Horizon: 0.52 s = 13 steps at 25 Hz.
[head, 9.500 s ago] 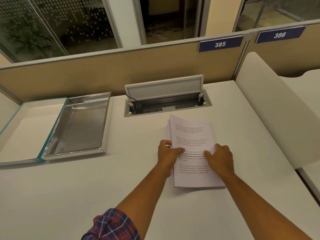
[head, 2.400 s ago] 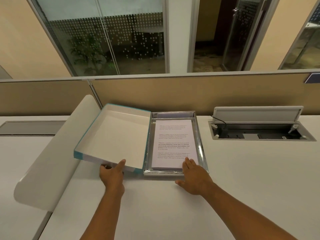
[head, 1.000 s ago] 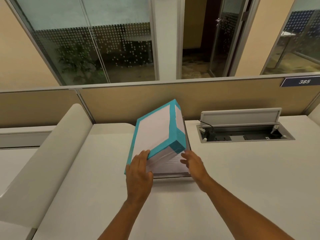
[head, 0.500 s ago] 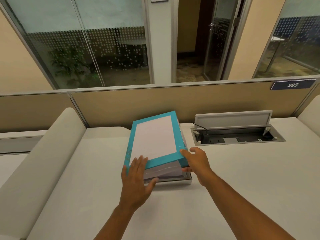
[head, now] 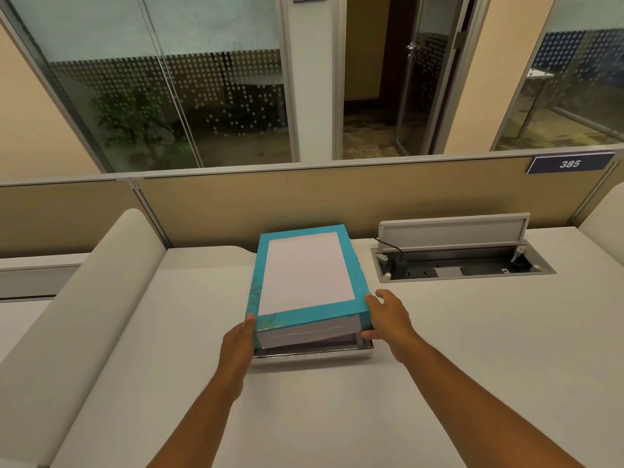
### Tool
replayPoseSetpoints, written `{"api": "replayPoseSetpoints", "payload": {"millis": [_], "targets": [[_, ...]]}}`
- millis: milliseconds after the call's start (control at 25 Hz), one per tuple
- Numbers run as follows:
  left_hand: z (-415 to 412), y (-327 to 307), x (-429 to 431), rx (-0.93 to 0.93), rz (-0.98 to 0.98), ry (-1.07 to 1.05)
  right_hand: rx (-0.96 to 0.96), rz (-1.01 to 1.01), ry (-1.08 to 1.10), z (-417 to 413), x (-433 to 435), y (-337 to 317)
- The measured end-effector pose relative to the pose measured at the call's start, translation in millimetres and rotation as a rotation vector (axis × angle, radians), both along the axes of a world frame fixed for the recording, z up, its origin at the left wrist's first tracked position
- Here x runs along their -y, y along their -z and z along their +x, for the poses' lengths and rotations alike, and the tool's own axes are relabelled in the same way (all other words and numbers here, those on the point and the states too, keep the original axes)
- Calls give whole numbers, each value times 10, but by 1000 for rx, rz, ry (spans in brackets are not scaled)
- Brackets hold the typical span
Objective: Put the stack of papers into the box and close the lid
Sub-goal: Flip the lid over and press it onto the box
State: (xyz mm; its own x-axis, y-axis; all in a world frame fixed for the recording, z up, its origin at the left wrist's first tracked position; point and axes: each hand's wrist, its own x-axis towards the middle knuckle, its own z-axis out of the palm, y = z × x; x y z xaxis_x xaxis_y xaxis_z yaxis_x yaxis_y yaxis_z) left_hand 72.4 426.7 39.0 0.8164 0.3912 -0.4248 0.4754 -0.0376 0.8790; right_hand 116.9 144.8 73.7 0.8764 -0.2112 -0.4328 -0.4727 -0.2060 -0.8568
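A teal lid (head: 305, 273) with a white centre panel lies over the silver box (head: 314, 353) on the white desk. Its near edge is still raised, tilted above the box rim, with a dark gap below it. My left hand (head: 238, 346) grips the lid's near left corner. My right hand (head: 388, 315) holds the near right corner, fingers wrapped around the side. The stack of papers is hidden inside the box under the lid.
An open cable hatch (head: 459, 261) with a raised flap and a plug is sunk in the desk to the right. A beige partition (head: 304, 194) runs along the back. A curved white divider (head: 84, 298) borders the desk's left side.
The lid has swung down from steeply tilted to nearly flat over the box. My left hand moved from under the lid's front to its left corner; the right stayed at the right corner.
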Motion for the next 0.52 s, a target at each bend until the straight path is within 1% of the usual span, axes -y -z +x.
{"api": "replayPoseSetpoints", "payload": {"millis": [120,280,440,520], "targets": [[33,-57,42,42,18,-10,-17,-65,-14,29,46,53],[1,-63,78,54,-11,-43,-18,-207,-100,13,54,183],[-80,-53,21,-21,-2,-58,-3,-418,-218,-69,41,354],[-130,-41,-5,-40,-7,-53,-15,-433,-236,-115,28,437]]}}
